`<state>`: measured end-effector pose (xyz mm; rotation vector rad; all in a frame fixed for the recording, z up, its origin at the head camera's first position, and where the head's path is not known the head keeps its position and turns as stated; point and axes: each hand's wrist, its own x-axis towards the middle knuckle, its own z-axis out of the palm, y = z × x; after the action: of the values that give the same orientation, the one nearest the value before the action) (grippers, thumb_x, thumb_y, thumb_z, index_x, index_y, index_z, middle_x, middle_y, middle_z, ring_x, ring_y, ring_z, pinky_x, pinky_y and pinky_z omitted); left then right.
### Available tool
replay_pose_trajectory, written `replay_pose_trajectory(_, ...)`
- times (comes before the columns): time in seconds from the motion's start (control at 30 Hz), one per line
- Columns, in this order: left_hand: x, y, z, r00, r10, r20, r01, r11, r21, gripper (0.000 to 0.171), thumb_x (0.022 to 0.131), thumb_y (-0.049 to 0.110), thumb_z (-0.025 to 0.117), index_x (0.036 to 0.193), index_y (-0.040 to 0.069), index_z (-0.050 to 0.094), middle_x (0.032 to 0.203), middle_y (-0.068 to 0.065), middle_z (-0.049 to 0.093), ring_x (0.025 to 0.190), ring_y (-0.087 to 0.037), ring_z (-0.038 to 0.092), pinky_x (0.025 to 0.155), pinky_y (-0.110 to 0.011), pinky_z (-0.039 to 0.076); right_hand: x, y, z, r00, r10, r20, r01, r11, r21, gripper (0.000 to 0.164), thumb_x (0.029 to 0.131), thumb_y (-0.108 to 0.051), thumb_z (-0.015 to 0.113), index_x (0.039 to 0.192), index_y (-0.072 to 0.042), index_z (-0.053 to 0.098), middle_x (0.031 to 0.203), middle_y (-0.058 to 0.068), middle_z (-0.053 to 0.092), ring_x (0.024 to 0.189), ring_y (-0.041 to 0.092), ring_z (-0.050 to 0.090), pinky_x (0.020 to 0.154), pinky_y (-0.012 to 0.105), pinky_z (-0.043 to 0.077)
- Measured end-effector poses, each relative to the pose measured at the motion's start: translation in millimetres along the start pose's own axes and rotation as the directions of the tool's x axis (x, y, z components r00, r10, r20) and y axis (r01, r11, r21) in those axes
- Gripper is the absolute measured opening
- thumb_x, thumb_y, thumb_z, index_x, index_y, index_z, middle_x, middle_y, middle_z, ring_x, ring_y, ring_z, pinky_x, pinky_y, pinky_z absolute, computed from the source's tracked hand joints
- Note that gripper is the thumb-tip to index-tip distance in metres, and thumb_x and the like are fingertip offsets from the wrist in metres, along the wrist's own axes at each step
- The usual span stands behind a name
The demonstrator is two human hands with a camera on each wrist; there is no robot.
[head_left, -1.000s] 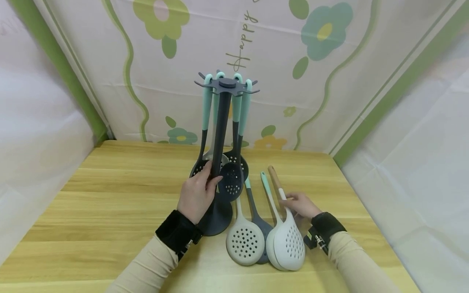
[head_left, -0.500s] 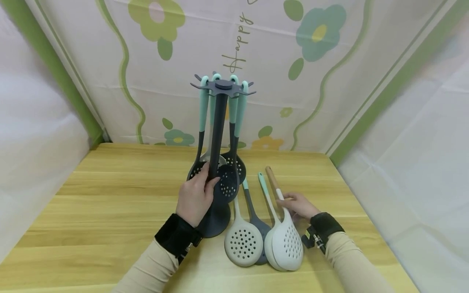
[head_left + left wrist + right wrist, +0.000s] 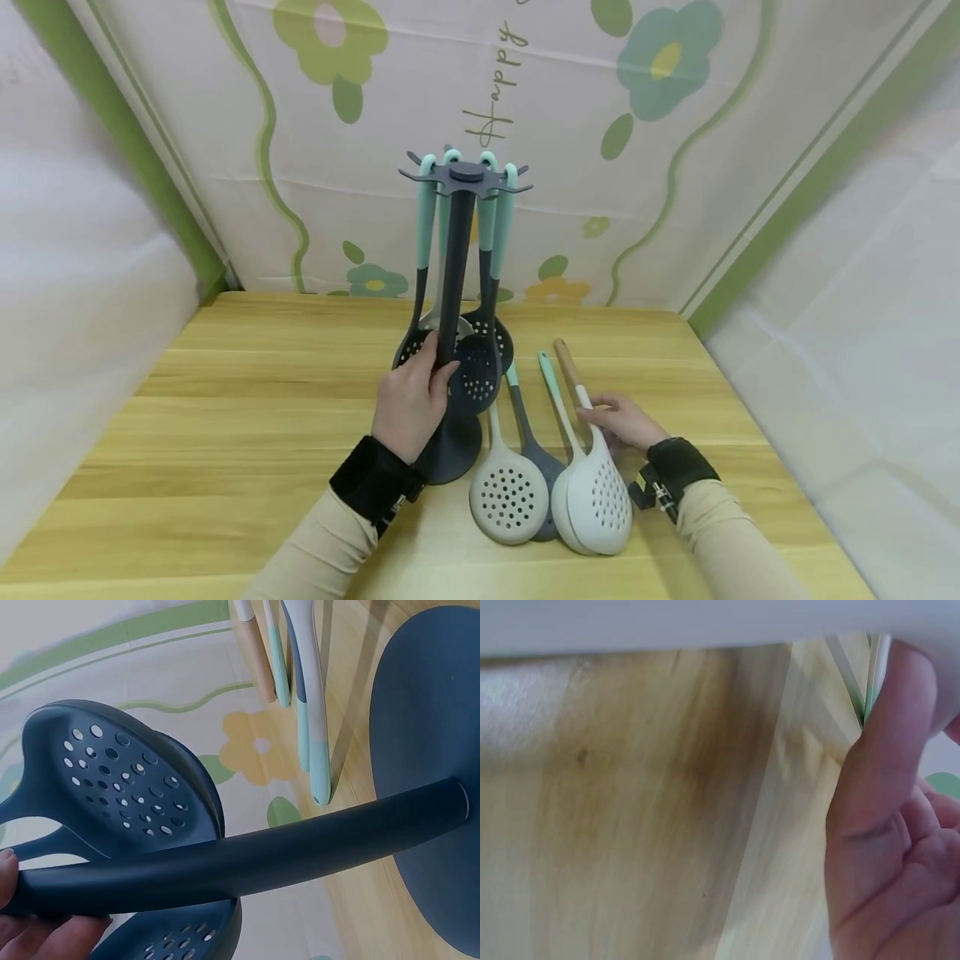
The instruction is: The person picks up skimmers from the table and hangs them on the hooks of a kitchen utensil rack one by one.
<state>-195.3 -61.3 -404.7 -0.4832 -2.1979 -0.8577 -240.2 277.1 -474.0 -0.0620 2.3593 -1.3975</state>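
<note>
My left hand grips the dark post of a utensil stand, which stands on its round base. From its top hooks hang several mint-handled utensils, among them a dark slotted spoon; in the left wrist view the slotted spoon shows close beside the post. On the right, my right hand pinches the neck of a white skimmer with a wooden handle end. The skimmer overlaps a cream ladle-like utensil with a mint handle. In the right wrist view, my thumb lies against the white skimmer.
Between the stand and my right hand lie a beige skimmer and, partly under it, a dark utensil with a mint handle. The wooden table ends at a flower-print cloth behind, with white cloth walls on both sides.
Only the head view sways slightly left and back. Both hands keep their holds, and the stand and utensils stay where they were.
</note>
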Motion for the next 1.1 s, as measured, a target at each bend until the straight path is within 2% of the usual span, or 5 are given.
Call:
replay_pose_trajectory(0.33, -1.6, 0.2, 0.7, 1.000, 0.004, -0.001, -0.004, 1.000, 0.007, 0.033, 0.093, 0.010, 0.070, 0.119, -0.006, 0.058, 0.084, -0.016, 0.071, 0.069, -0.027, 0.071, 0.058, -0.037, 0.059, -4, 0, 4, 1.000, -0.014, -0.015, 0.014, 1.000, -0.008, 0.045, 0.099, -0.022, 0.060, 0.127, 0.012, 0.051, 0.079, 0.008, 0.067, 0.059, 0.010, 0.062, 0.052, 0.025, 0.055)
replay_pose_trajectory(0.73, 0.0, 0.8, -0.5, 1.000, -0.010, 0.008, 0.010, 1.000, -0.006, 0.031, 0.093, 0.009, 0.069, 0.118, -0.006, 0.057, 0.080, -0.015, 0.069, 0.064, -0.024, 0.068, 0.054, -0.035, 0.057, -5, -7, 3, 1.000, 0.005, -0.023, -0.006, 0.999, -0.032, 0.053, 0.098, -0.025, 0.060, 0.133, 0.013, 0.045, 0.079, 0.010, 0.070, 0.055, 0.009, 0.062, 0.051, 0.025, 0.054)
replay_pose_trajectory(0.9, -0.5, 0.8, -0.1, 1.000, 0.000, 0.003, 0.000, 1.000, 0.001, 0.033, 0.093, 0.009, 0.070, 0.119, -0.006, 0.057, 0.082, -0.016, 0.070, 0.066, -0.025, 0.070, 0.055, -0.036, 0.058, -7, -14, 6, 0.998, 0.026, -0.063, -0.032, 0.994, -0.103, 0.051, 0.098, -0.024, 0.061, 0.130, 0.014, 0.048, 0.079, 0.012, 0.069, 0.055, 0.010, 0.062, 0.051, 0.026, 0.054)
replay_pose_trajectory(1.1, 0.0, 0.7, -0.3, 1.000, 0.004, 0.002, -0.004, 1.000, 0.000, 0.033, 0.093, 0.009, 0.069, 0.120, -0.006, 0.057, 0.082, -0.015, 0.070, 0.067, -0.026, 0.070, 0.057, -0.036, 0.059, -7, -23, 6, 0.997, 0.031, -0.073, -0.047, 0.971, -0.236, 0.046, 0.097, -0.021, 0.063, 0.126, 0.014, 0.054, 0.078, 0.015, 0.069, 0.052, 0.011, 0.061, 0.050, 0.030, 0.057)
